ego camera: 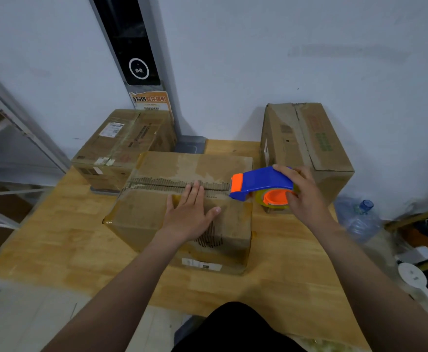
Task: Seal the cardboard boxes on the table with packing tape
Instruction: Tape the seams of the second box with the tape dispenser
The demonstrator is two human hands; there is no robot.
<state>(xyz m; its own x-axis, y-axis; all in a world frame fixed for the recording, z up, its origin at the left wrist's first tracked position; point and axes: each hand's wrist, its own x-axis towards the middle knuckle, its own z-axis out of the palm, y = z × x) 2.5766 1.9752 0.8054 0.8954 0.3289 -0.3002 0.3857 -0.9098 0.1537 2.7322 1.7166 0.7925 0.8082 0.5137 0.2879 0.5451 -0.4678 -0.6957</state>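
Note:
A worn cardboard box (141, 212) sits in the middle of the wooden table (55, 240), its two top flaps meeting in a ragged centre seam (162, 185). My left hand (191, 212) lies flat on the near flap, fingers straight, fingertips at the seam. My right hand (303, 193) grips a blue and orange tape dispenser (261, 182) with a yellowish tape roll. The dispenser's orange nose sits at the right end of the seam.
A second box (124, 146) stands behind at the left, a third box (306, 146) stands at the back right by the white wall. A plastic water jug (360, 219) lies right of the table. Metal shelving (9, 138) runs along the left.

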